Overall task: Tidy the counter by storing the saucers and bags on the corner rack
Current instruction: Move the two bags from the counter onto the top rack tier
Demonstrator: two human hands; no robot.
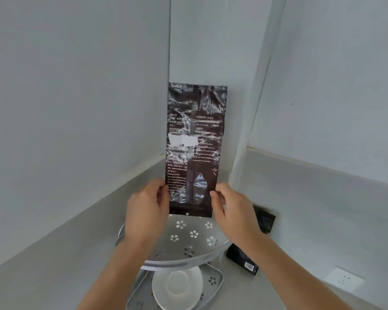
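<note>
A tall dark foil bag (195, 139) with white print stands upright in the wall corner, its bottom edge at the back of the corner rack's upper shelf (195, 236). My left hand (147, 209) pinches its lower left edge and my right hand (230, 206) pinches its lower right edge. The upper shelf is white with flower-shaped holes. On the lower shelf (215, 285) lies a white saucer (177, 287). Two more dark bags lie on the counter right of the rack: one (263, 219) behind my right wrist, one (242, 259) with a barcode.
Grey walls meet in the corner behind the rack. A grey counter (311, 220) runs along both walls. A white wall socket (345, 280) sits at the lower right.
</note>
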